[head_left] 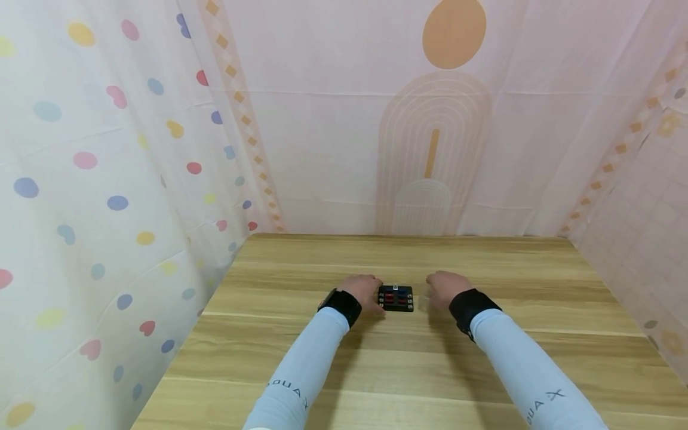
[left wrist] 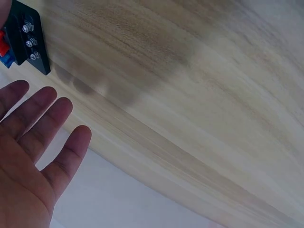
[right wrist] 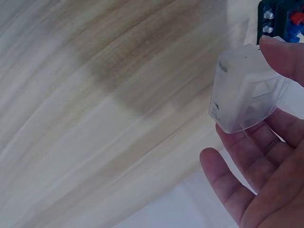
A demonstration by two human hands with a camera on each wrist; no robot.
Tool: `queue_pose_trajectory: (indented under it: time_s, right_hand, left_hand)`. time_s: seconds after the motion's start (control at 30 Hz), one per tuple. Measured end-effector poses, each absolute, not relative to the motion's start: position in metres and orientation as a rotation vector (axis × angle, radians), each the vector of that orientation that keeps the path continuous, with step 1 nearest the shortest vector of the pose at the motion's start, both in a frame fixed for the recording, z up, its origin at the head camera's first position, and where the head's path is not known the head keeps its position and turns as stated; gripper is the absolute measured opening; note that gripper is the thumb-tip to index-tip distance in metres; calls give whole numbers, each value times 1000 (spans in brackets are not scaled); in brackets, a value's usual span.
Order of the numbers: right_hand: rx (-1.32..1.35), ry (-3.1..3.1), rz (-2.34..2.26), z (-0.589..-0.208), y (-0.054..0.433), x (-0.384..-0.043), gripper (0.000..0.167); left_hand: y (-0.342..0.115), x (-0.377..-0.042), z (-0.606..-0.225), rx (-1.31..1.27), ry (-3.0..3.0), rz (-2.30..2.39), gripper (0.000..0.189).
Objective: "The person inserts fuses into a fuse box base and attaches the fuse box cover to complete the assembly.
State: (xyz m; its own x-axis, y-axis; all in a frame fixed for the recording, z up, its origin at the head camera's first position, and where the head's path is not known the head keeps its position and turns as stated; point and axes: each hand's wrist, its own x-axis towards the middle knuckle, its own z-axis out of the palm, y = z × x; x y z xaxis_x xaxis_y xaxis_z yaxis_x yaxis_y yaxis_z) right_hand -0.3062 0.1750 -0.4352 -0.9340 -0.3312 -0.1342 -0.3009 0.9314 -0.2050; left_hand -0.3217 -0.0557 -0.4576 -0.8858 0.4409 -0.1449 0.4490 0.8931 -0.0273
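Observation:
A black fuse block [head_left: 396, 306] with red and blue fuses lies on the wooden table [head_left: 322, 370] between the hands. My left hand [head_left: 364, 293] is at its left end, thumb on the near side and fingers on the far side. In the left wrist view the fingers are nearly straight and spread; a row of metal screws shows along the block's edge [left wrist: 32, 42]. My right hand [head_left: 449, 289] pinches a clear plastic cover [right wrist: 244, 90] between thumb and fingers, just right of the block. Whether the left fingertips touch the block is unclear.
A pale curtain [head_left: 322, 149] with arch patterns hangs behind the table's far edge. To the left hangs a dotted curtain [head_left: 134, 251], and another patterned curtain [head_left: 645, 239] is on the right. Both wrists wear black bands [head_left: 344, 306].

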Motion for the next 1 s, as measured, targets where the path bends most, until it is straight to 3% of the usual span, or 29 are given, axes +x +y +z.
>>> queue_pose_trajectory:
  time_s: [0.8,1.0]
  right_hand:
    - [-558,2908,-336,-433,143,-315,41]
    - [-621,2908,-327,-428,134,-315,48]
  left_hand:
    - [-52,-330,-469,777,2958,-39,26]
    - [-51,-334,-473,804,2957,-58,22]
